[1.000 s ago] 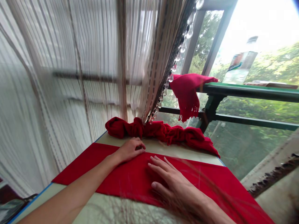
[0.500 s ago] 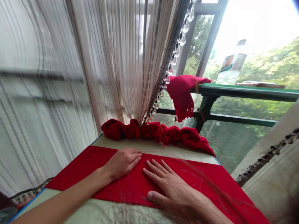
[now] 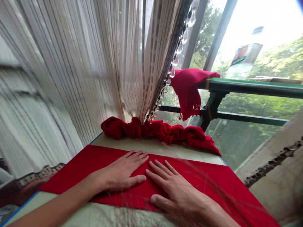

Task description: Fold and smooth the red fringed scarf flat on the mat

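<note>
A flat red cloth (image 3: 203, 179) lies spread across the pale board (image 3: 142, 145), its sides reaching over the board's blue edges. My left hand (image 3: 125, 171) rests on it palm down, thumb out and fingers stretched forward. Just to its right, my right hand (image 3: 175, 186) also lies flat on the cloth, with fingers and thumb spread. The two hands are close but apart. Behind them, a bunched red cloth (image 3: 156, 130) runs along the board's far edge. Loose hair strands blur the view in front.
A sheer striped curtain (image 3: 101, 63) with a beaded edge hangs at the left and behind the board. A fringed red scarf (image 3: 189, 91) drapes over the dark green railing (image 3: 260, 90). A bottle (image 3: 246, 61) stands on that railing before the window. Another curtain (image 3: 279, 176) hangs at the right.
My left hand has gone from loosely curled to flat, with its thumb and fingers extended. My right hand stays in place on the cloth. The camera view has shifted slightly.
</note>
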`<state>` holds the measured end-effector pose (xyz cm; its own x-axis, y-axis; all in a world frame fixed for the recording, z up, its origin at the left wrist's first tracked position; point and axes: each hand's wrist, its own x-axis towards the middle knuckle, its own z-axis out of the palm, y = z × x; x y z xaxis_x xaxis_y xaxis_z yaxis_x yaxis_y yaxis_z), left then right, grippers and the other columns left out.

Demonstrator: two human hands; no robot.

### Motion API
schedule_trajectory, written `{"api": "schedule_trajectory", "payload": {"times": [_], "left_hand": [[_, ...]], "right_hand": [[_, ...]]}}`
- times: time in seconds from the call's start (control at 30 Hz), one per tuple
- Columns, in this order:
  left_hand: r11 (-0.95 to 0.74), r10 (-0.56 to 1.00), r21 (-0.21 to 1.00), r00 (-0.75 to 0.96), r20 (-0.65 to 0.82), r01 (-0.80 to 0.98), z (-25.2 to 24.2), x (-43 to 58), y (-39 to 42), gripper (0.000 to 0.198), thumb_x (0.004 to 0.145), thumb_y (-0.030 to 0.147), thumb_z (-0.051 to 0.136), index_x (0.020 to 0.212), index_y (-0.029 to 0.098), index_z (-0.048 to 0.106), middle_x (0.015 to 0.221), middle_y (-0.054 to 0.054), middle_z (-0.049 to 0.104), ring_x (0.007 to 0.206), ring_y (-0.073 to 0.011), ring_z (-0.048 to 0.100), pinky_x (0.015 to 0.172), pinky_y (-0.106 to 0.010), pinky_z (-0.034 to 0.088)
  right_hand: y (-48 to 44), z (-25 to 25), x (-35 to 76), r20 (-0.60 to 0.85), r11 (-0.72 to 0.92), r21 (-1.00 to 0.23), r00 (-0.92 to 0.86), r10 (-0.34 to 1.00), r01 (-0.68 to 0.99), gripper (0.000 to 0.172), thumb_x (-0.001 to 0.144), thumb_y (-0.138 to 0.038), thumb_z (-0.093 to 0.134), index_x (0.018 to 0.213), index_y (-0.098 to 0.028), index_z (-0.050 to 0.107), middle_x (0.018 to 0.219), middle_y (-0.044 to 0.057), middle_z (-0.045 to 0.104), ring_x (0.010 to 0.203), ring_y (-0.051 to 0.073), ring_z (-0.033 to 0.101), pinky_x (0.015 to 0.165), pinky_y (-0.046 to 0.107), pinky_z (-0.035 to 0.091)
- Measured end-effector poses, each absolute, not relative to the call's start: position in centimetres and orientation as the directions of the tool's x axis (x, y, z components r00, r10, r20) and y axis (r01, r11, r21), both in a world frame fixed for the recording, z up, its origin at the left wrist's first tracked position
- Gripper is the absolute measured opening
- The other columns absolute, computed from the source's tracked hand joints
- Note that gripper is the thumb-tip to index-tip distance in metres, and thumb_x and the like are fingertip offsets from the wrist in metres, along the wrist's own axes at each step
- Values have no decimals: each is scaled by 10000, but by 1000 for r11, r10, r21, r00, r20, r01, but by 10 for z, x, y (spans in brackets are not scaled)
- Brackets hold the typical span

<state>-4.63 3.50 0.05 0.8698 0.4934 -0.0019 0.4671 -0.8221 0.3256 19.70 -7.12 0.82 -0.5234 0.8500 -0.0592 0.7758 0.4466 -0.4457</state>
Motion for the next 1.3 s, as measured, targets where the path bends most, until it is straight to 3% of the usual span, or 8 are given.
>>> {"api": "schedule_trajectory", "payload": {"times": [0.23,0.37,0.47,0.67,0.9,1.03,1.3], "left_hand": [[-834,480,314,877,6,455,0,-46,34,794,995,655,528,1644,311,229,1687,-80,225,1569,-303,162,1272,-540,93],[-839,487,294,873,30,458,8,-44,19,809,1006,629,522,1654,272,193,1700,-78,153,1576,-305,102,1280,-531,76],[-827,469,334,882,-34,453,10,-43,11,950,934,716,570,1657,258,158,1697,-93,132,1570,-333,107,1277,-557,69],[-839,417,377,909,-16,392,0,-43,18,1122,790,820,656,1652,289,172,1682,-131,175,1550,-401,147,1247,-652,74],[-787,555,313,832,-19,532,-1,-38,24,888,979,762,410,1654,250,144,1708,-78,89,1578,-324,55,1267,-589,15],[-775,568,283,819,-80,565,-6,-38,24,899,978,754,424,1649,220,154,1701,-88,116,1575,-317,96,1275,-570,57],[-765,599,288,801,-7,576,-6,-37,29,844,959,750,473,1627,270,284,1681,-54,248,1554,-323,219,1280,-534,122]], "right_hand": [[-69,-2,203,18,471,-499,-535,845,728,953,786,-717,705,1574,-360,306,1690,62,187,1572,352,118,1281,625,87],[-68,4,204,9,455,-510,-524,852,730,953,848,-675,661,1605,-312,209,1705,60,144,1581,321,96,1288,598,75],[-67,4,205,13,431,-475,-484,875,767,1001,863,-645,649,1616,-255,117,1710,77,88,1584,312,51,1290,585,37],[-64,-1,210,16,408,-454,-450,893,792,996,840,-640,673,1609,-231,190,1699,94,139,1580,326,96,1291,591,84],[-62,4,212,-35,305,-365,-341,940,879,915,913,-634,568,1599,-137,223,1689,146,150,1576,336,121,1292,587,122],[-63,9,211,-67,282,-371,-328,942,885,930,905,-671,550,1600,-145,225,1694,129,152,1580,320,115,1298,567,124],[-66,6,212,-15,292,-404,-325,946,867,920,913,-720,503,1605,-170,247,1702,132,194,1587,295,132,1303,535,101]]}}
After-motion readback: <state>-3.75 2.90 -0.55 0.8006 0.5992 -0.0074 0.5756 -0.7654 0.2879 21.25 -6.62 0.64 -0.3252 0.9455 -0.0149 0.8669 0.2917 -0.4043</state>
